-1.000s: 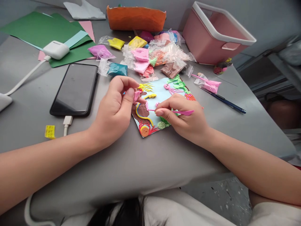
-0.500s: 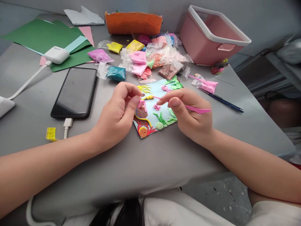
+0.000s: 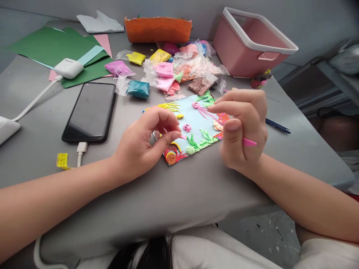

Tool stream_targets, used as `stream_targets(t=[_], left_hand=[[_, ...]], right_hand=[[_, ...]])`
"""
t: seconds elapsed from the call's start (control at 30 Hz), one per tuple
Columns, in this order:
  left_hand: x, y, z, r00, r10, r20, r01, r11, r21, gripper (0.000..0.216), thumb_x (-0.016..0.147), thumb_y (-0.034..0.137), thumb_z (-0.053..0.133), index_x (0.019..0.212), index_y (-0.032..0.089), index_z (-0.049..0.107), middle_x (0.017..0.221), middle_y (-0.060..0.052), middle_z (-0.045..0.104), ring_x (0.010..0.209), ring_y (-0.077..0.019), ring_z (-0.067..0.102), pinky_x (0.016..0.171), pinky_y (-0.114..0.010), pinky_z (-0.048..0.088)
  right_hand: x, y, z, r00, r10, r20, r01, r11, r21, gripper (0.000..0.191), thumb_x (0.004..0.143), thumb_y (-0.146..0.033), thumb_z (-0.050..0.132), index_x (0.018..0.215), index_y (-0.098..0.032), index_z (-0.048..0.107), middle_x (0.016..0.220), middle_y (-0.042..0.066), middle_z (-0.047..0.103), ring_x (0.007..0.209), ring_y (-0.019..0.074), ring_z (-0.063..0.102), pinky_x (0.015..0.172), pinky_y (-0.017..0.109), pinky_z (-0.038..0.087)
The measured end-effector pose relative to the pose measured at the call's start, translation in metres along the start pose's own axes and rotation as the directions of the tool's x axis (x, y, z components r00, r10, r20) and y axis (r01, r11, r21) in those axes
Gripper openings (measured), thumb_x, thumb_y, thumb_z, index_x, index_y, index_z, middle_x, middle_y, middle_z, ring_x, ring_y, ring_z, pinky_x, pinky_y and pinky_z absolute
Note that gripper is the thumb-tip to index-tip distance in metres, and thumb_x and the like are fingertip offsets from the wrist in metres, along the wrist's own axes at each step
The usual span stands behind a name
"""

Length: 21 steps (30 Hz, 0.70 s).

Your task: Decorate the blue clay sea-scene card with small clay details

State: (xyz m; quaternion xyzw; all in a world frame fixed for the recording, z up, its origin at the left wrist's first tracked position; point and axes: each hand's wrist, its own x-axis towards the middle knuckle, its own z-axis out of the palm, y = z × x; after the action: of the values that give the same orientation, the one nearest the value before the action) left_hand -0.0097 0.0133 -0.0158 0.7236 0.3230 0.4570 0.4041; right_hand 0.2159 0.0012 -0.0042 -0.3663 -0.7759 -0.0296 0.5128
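Note:
My left hand [image 3: 148, 142] is closed in a pinch on a small bit of pink clay [image 3: 183, 136], over the left part of a clay picture. To the right, my right hand [image 3: 245, 130] is raised with a thin pink modelling tool [image 3: 249, 142] held across the palm. The clay picture [image 3: 193, 123] lies flat on the table, its light blue ground bearing a pink octopus [image 3: 187, 128], a pink jellyfish [image 3: 195, 105], green weeds and a red-and-brown coil. My left hand covers part of its left side.
Behind the picture lie several bags of coloured clay [image 3: 185, 69]. A pink basket [image 3: 235, 56] and an orange box [image 3: 158, 30] stand at the back. On the left are a phone [image 3: 89, 112], a white charger case [image 3: 68, 68] and green paper [image 3: 33, 46]. A dark blue pen [image 3: 277, 126] lies right.
My right hand has moved right and turned upward with the pink tool, away from my left hand. My left hand has shifted slightly right and down, with the pink clay now over the picture.

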Motion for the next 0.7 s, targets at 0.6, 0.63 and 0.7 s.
stream_targets(t=[0.6, 0.63, 0.7], left_hand=[[0.0020, 0.0053, -0.0015, 0.992, 0.093, 0.085, -0.092, 0.996, -0.010, 0.007, 0.090, 0.019, 0.071, 0.095, 0.021, 0.067, 0.094, -0.004, 0.073, 0.087, -0.0166, 0.072, 0.082, -0.029, 0.063], [0.0011, 0.0055, -0.0017, 0.992, 0.088, 0.095, -0.087, 0.996, -0.008, 0.010, 0.091, 0.018, 0.071, 0.100, 0.021, 0.069, 0.100, -0.004, 0.076, 0.089, -0.0165, 0.074, 0.084, -0.028, 0.064], [-0.0006, 0.0055, -0.0020, 0.990, 0.091, 0.110, -0.094, 0.995, 0.021, 0.015, 0.093, 0.018, 0.070, 0.108, 0.021, 0.071, 0.107, -0.004, 0.080, 0.094, -0.0173, 0.078, 0.089, -0.028, 0.064]], right_hand=[[-0.0012, -0.0028, 0.0047, 0.959, -0.208, 0.194, 0.185, 0.974, 0.131, 0.018, 0.093, -0.015, 0.073, 0.105, -0.028, 0.073, 0.083, 0.003, 0.072, 0.071, 0.0152, 0.068, 0.064, 0.028, 0.058], [-0.0019, -0.0029, 0.0051, 0.959, -0.211, 0.190, 0.183, 0.971, 0.152, 0.019, 0.093, -0.014, 0.072, 0.107, -0.027, 0.072, 0.084, 0.004, 0.073, 0.073, 0.0154, 0.069, 0.066, 0.028, 0.059], [-0.0033, -0.0031, 0.0061, 0.961, -0.210, 0.180, 0.179, 0.968, 0.176, 0.024, 0.094, -0.012, 0.069, 0.113, -0.028, 0.071, 0.088, 0.004, 0.073, 0.077, 0.0156, 0.071, 0.068, 0.028, 0.060]])
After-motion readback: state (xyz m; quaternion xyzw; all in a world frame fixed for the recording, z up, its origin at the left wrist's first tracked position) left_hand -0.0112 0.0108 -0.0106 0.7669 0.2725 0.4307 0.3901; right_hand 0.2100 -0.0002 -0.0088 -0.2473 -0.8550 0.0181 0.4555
